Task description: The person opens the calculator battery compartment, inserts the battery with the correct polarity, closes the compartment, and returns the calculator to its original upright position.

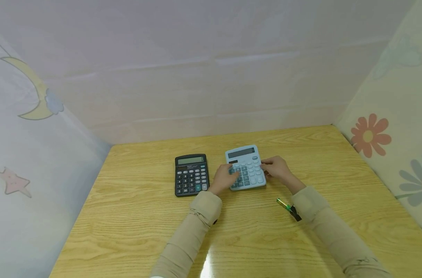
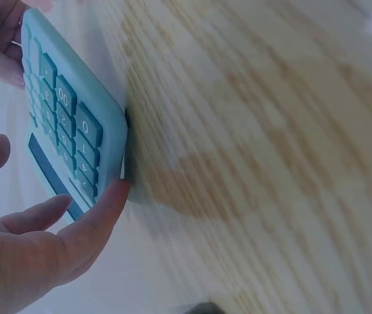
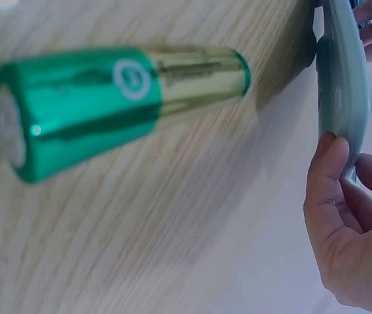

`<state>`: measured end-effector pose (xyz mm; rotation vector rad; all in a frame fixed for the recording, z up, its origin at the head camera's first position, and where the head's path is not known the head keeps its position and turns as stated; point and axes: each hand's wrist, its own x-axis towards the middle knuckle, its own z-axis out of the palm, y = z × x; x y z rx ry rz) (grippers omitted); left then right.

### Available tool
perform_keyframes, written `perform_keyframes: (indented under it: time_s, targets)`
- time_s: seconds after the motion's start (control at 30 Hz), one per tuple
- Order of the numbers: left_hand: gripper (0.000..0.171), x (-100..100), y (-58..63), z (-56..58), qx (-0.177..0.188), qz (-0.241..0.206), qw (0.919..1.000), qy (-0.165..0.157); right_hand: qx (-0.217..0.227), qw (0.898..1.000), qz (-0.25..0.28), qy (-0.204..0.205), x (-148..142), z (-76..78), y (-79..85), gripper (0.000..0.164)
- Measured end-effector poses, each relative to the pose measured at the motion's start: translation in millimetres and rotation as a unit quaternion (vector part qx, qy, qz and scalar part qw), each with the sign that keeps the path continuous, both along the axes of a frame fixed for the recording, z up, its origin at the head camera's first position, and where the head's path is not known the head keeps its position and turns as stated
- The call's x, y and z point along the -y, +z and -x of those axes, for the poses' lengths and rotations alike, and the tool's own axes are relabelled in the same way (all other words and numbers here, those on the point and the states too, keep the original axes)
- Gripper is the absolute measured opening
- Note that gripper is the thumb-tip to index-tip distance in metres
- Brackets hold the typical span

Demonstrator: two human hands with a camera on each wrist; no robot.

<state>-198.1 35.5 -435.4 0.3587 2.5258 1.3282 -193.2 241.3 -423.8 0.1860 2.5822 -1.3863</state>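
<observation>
light-blue desk calculator (image 1: 247, 155) on a wood-grain bench (image 1: 127, 220), right hand (image 1: 277, 169) pinching its right edge, left hand (image 1: 224, 179) spread, touching its left side, black desk calculator (image 1: 192, 174) to the left, green-and-gold battery (image 1: 283, 204) near the right sleeve (image 1: 309, 204)

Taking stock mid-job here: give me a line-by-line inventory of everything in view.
Pale calculator: one, light blue, between the hands
Dark calculator: one, black, on the table, left of the pale one
Battery: one, green and gold, on the table near the right sleeve
Table: one, yellowish wood grain, below everything
Walls: three, pale, left, back and right
Moon, cloud, star: one each, yellow, blue, pink, left wall
Flowers: two, red and blue-grey, right wall
Faint figure: one, pale, right wall
Dark pieces: two, black, by the sleeves; unclear what
Sleeves: two, beige
Left hand, right hand: one each, at the pale calculator's sides
</observation>
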Motion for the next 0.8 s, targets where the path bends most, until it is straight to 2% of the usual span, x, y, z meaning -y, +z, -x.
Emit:
perform_keyframes:
  time_s: [0.2, 0.5, 0.8]
  targets:
    - [0.048, -1.4, -1.3, -0.6, 0.002, -0.006, 1.0000, -0.003, -0.016, 1.000, 0.003, -0.006, 2.1, -4.0, 3.7, 0.037]
    - [0.050, -5.7, -4.4, -2.3, 0.025, -0.018, 0.9995, 0.006, -0.042, 0.999, 0.022, 0.000, 0.9, -7.3, 6.7, 0.037]
    - [0.050, -7.7, -6.2, -3.3, 0.018, -0.018, 0.9997, -0.004, -0.051, 0.998, 0.026, -0.004, 2.2, -10.3, 14.5, 0.037]
